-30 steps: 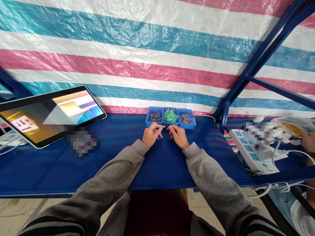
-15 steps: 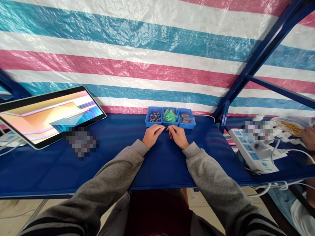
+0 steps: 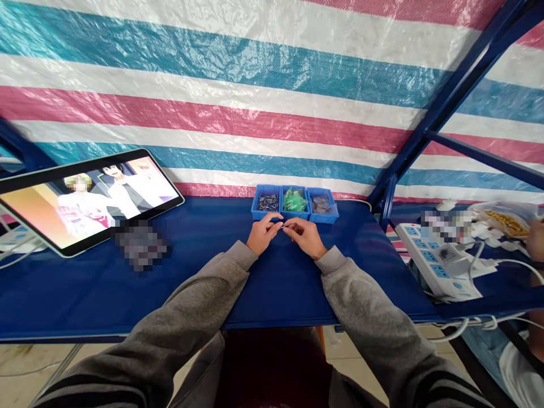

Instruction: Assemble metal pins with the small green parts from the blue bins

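My left hand (image 3: 260,234) and my right hand (image 3: 306,237) meet fingertip to fingertip over the blue table (image 3: 280,283), just in front of three small blue bins. Both are pinched closed. A tiny, thin item shows between the fingertips, too small to name. Behind my left hand is the bin with dark metal screws or pins (image 3: 268,202). The middle bin holds green plastic pieces (image 3: 294,200). In the right bin lie greyish, see-through pieces (image 3: 320,204).
To the left a tablet-like screen (image 3: 97,198) leans with a video on it, a blurred-out object (image 3: 142,246) before it. A white power strip (image 3: 437,263) with cables lies right, past the blue metal frame (image 3: 385,198). Another person's hand (image 3: 534,241) is near a bag of yellow pieces (image 3: 505,221).
My right hand has moved slightly left, and its fingertips now meet those of my left hand. My left index finger has lifted a little. The screen picture has changed.
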`<action>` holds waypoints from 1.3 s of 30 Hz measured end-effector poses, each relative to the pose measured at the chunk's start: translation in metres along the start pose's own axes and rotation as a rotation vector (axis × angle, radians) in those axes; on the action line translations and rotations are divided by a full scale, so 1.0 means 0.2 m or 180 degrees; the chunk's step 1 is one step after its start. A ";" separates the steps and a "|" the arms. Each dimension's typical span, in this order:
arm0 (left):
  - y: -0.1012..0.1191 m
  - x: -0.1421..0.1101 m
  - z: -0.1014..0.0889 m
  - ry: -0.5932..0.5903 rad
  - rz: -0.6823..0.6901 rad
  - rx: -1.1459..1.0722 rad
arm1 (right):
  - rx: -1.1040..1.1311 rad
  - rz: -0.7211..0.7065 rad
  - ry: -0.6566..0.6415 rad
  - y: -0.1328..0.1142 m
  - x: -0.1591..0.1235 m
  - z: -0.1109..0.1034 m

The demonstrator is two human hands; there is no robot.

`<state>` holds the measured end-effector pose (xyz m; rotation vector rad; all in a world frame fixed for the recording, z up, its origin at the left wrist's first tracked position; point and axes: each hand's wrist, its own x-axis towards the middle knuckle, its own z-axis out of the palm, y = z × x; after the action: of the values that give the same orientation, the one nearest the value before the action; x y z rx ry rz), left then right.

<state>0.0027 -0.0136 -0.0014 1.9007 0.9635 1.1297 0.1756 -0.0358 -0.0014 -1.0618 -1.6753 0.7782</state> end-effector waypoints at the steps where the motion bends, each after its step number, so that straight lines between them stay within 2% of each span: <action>1: 0.00 0.00 0.00 -0.0020 -0.0023 -0.0048 | -0.0006 -0.0008 -0.0017 0.00 0.00 0.00; 16: 0.01 0.00 0.00 -0.0041 -0.0119 -0.0287 | -0.0019 0.0081 -0.0375 0.03 0.00 0.01; 20: 0.02 0.00 0.00 0.0084 -0.0081 -0.0234 | -0.0227 0.0048 -0.0181 0.03 0.00 0.00; 26: 0.01 0.01 0.01 0.0257 0.0195 0.0186 | -0.0424 0.0152 0.0124 0.01 0.01 -0.01; 34: 0.02 0.01 0.00 0.0192 0.0147 0.0057 | -0.0073 0.0117 -0.0049 0.01 0.00 -0.01; 39: 0.02 0.01 0.00 0.0336 0.0155 0.0049 | -0.0245 -0.0011 -0.0083 0.00 0.00 -0.01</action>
<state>0.0036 -0.0139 0.0029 1.9020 0.9903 1.2652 0.1777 -0.0355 -0.0012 -1.1057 -1.7408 0.7330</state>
